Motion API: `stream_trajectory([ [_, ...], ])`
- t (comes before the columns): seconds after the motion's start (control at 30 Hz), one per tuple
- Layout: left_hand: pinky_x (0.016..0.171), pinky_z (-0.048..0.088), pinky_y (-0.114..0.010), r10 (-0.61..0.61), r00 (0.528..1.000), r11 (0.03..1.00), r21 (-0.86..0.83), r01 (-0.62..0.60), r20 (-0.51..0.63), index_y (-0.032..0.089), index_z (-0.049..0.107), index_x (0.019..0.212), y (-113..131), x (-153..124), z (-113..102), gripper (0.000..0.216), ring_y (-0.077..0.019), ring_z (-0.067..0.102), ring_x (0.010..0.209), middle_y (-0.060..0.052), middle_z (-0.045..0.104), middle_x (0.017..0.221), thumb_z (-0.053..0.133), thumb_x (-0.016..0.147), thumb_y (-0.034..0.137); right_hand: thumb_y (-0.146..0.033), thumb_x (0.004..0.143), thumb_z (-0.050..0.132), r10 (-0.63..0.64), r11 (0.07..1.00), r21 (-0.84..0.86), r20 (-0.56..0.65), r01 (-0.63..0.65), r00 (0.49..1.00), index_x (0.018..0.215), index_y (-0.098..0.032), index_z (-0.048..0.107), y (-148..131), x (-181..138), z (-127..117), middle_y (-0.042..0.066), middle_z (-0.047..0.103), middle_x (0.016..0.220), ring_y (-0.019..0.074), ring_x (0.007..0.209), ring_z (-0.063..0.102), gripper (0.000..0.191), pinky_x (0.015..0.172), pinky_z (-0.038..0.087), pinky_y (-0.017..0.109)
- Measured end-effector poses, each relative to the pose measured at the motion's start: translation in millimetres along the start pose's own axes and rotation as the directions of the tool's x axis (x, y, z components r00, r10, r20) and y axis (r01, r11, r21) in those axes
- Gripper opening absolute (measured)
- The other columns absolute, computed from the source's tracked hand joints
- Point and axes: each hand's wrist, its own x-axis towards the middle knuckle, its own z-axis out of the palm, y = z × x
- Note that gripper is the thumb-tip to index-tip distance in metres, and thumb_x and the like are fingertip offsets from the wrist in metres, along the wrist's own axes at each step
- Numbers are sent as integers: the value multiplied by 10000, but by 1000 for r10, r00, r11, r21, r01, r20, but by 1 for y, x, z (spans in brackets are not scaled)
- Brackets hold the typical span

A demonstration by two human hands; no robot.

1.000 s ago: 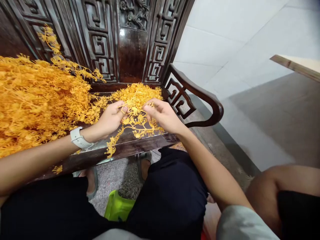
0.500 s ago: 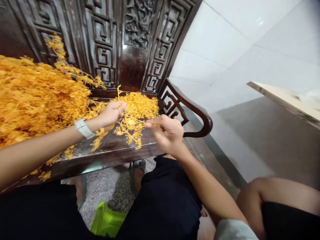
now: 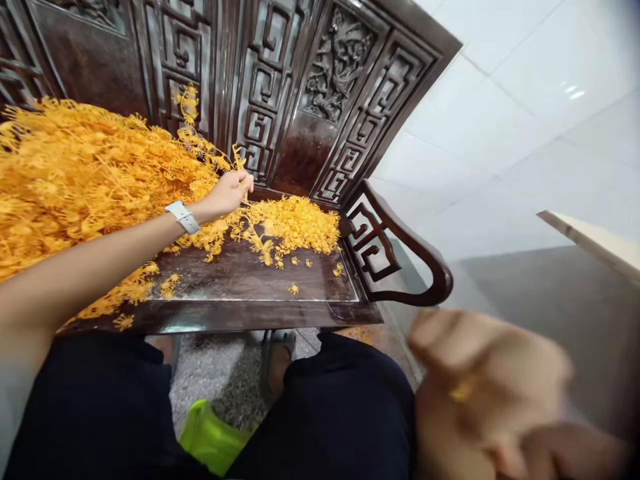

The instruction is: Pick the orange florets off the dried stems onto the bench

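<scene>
My left hand [image 3: 231, 191] reaches forward over the dark carved wooden bench [image 3: 240, 313] with its fingers closed on a yellow-orange plastic sprig [image 3: 239, 159]; a white watch is on the wrist. Left of it lies a big heap of orange plastic branches [image 3: 75, 173]. A smaller pile of loose orange bits [image 3: 295, 223] rests on the seat to the right. My right hand [image 3: 480, 380] is low at the right, near the camera and smeared by motion; a small orange bit shows against its fingers.
The bench has a carved backrest [image 3: 280, 80] and a curved armrest [image 3: 400, 253]. A green stool [image 3: 210, 437] sits between my knees on the speckled floor. A pale wooden board edge [image 3: 595, 240] juts in at right, before white tiled wall.
My right hand has left the sprig and swung down to the right, close to the camera. My left hand has lifted toward the big heap. The view has turned rightward.
</scene>
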Motion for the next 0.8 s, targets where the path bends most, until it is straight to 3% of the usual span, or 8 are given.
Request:
stream_trajectory([
  [0.07, 500, 290, -255, 1, 1000, 1000, 26, -1, 2, 199, 549, 783, 7, -3, 1, 278, -123, 402, 509, 17, 479, 604, 491, 1054, 205, -456, 732, 994, 30, 948, 313, 81, -54, 996, 751, -341, 794, 32, 12, -1, -5, 527, 499, 154, 445, 555, 231, 448, 473, 290],
  [0.1, 500, 286, -255, -18, 1000, 999, 33, 17, 14, 197, 545, 773, 11, -5, 4, 294, -120, 394, 505, 19, 476, 600, 488, 1061, 209, -503, 611, 1044, 166, 890, 441, -84, -113, 982, 724, -310, 760, 52, 22, -1, -10, 537, 540, 154, 471, 555, 361, 449, 483, 284],
  [0.2, 505, 277, -253, -47, 996, 999, 29, 45, 70, 189, 564, 786, 24, -13, 13, 299, -116, 371, 498, 26, 476, 592, 504, 1073, 242, -716, 854, 749, 509, 779, 624, -571, -63, 645, 896, -296, 701, 112, 53, -4, 13, 619, 774, 149, 621, 570, 425, 515, 534, 268],
  [0.27, 516, 284, -250, -46, 995, 999, 4, 45, 91, 187, 569, 801, 30, -20, 19, 296, -118, 375, 501, 28, 479, 587, 496, 1080, 254, -501, 921, 692, 764, 592, 804, -581, 53, 280, 953, -256, 672, 140, 66, -5, 26, 626, 855, 135, 701, 596, 248, 577, 558, 240],
  [0.33, 528, 296, -249, -29, 993, 999, -15, 30, 114, 187, 568, 810, 36, -26, 26, 295, -123, 387, 510, 28, 478, 585, 482, 1083, 255, -314, 857, 730, 880, 448, 886, -461, 119, 118, 979, -219, 670, 152, 72, 2, 12, 613, 857, 109, 696, 581, 166, 596, 539, 204],
  [0.43, 532, 291, -263, 8, 988, 1000, 22, -11, 155, 193, 579, 833, 45, -31, 40, 287, -134, 385, 513, 27, 481, 580, 470, 1087, 274, -353, 837, 798, 836, 491, 871, -461, -29, 299, 1018, -196, 705, 148, 78, 22, -5, 622, 854, 100, 694, 565, 256, 628, 523, 212],
  [0.6, 588, 302, -293, 187, 969, 957, 192, -217, 161, 202, 595, 840, 63, -29, 66, 254, -166, 451, 598, 8, 532, 636, 511, 1063, 287, -520, 779, 935, 484, 871, 390, -573, -298, 661, 1140, -221, 723, 129, 97, 46, -14, 682, 893, 119, 736, 583, 514, 676, 490, 263],
  [0.8, 645, 259, -336, 331, 924, 861, 339, -379, 193, 238, 532, 838, 72, -13, 85, 216, -190, 424, 595, -4, 534, 657, 558, 1050, 269, -569, 987, 753, 208, 963, -7, -611, -268, 764, 723, -203, 583, 90, 94, 42, -36, 571, 644, 100, 569, 449, 483, 578, 387, 273],
])
